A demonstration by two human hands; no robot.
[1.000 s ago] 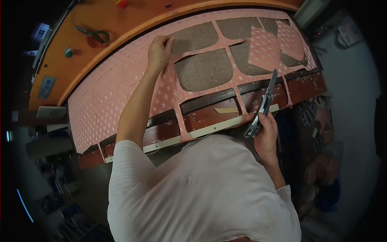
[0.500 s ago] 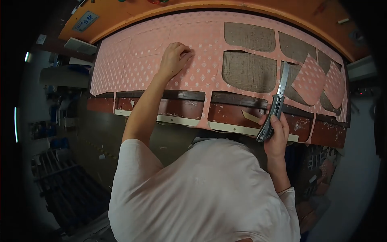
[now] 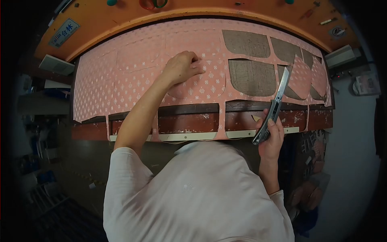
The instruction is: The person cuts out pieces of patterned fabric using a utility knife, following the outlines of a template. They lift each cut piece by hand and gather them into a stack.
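Note:
Pink fabric (image 3: 137, 86) with a white flower print lies spread over the dark work board. Near its middle, my left hand (image 3: 183, 68) rests on it, fingers bent and thumb held apart from them. Beside that hand, the curved cut outline of a panel (image 3: 205, 82) shows in the fabric. My right hand (image 3: 271, 135) is closed around the grey handle of a utility knife (image 3: 276, 107), in front of the board's edge. The knife's long blade is out and points up and away from me. Two loose pink fabric pieces (image 3: 301, 78) lie at the right.
Rounded cutouts (image 3: 252, 78) at right expose the brown board. Narrow pink strips (image 3: 221, 121) hang over the near edge, across a white rail (image 3: 193, 135). Behind is an orange machine beam (image 3: 121, 24) with red- and green-handled scissors (image 3: 153, 4) on it.
The view has shifted, showing more of the orange beam. My left hand has moved slightly right over the fabric, its thumb stretching out from the fingers. The right hand still grips the knife.

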